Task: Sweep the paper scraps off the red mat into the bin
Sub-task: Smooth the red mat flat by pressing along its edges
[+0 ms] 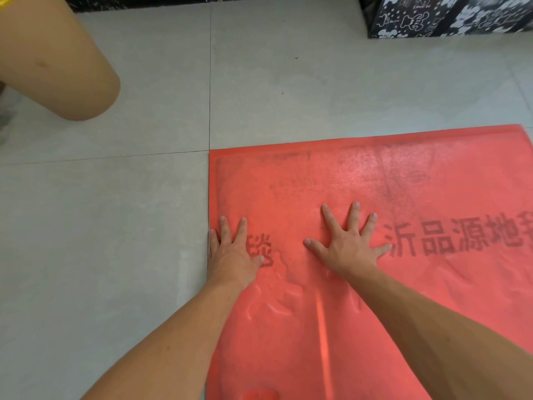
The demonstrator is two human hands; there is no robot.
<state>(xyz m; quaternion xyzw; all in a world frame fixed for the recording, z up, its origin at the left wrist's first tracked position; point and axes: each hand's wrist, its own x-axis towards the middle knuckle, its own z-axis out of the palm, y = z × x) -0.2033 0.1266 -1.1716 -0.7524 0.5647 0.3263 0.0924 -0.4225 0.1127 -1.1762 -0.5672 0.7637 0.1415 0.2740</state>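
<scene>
Head view: red mat (403, 183) lies flat on grey tile floor (115, 226), lower right. Left hand (230, 249), fingers straight, presses the mat's left edge. Right hand (349, 246), splayed wide, palm down, rests near it beside dark printed characters (461, 238). Tan cylinder (57, 67) upper left, off the mat. Black-and-white patterned box (447, 15) upper right.

I see the left hand (230, 249) and right hand (350, 246) side by side on the red plastic mat (288, 183), with the tan cylindrical bin (57, 67) far left.
</scene>
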